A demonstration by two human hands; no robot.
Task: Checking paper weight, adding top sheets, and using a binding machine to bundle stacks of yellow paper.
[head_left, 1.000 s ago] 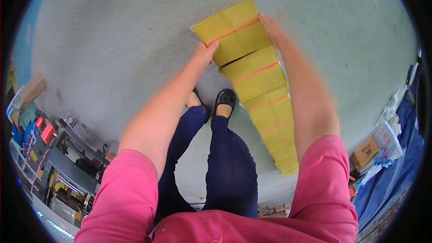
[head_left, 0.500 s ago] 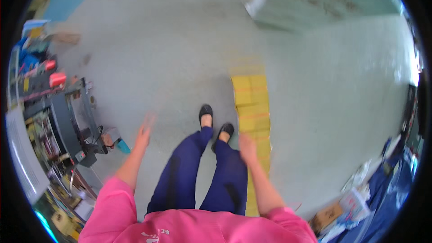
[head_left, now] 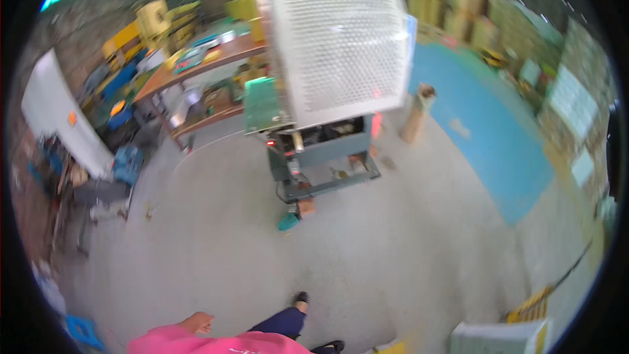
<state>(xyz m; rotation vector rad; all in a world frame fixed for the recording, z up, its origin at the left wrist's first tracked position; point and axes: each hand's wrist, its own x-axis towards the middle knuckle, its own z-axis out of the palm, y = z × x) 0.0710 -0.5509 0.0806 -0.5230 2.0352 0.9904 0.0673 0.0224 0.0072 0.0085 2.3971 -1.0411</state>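
My left hand (head_left: pixel 198 322) is low in the view, just ahead of my pink sleeve (head_left: pixel 160 339). Its fingers are loosely bent and a little apart, with nothing seen in them, and it touches nothing. My right hand is out of view. Ahead stands a grey machine frame (head_left: pixel 334 151) under a large white perforated cover (head_left: pixel 337 39). A green panel (head_left: pixel 262 103) is fixed at its left side, and a teal object (head_left: pixel 288 221) lies on the floor by its foot.
A cluttered wooden workbench (head_left: pixel 216 54) stands behind the machine at left. Right of the machine are an upright brown tube (head_left: pixel 418 113) and a blue floor area (head_left: pixel 481 131). Stacked cartons (head_left: pixel 465 6) line the back. A pale box (head_left: pixel 498 337) is near right; a blue stool (head_left: pixel 83 331) near left.
My view has swung up and left, from the floor and my feet to the machine. The yellow strip beside my feet has mostly left view. My right hand has gone out of the picture.
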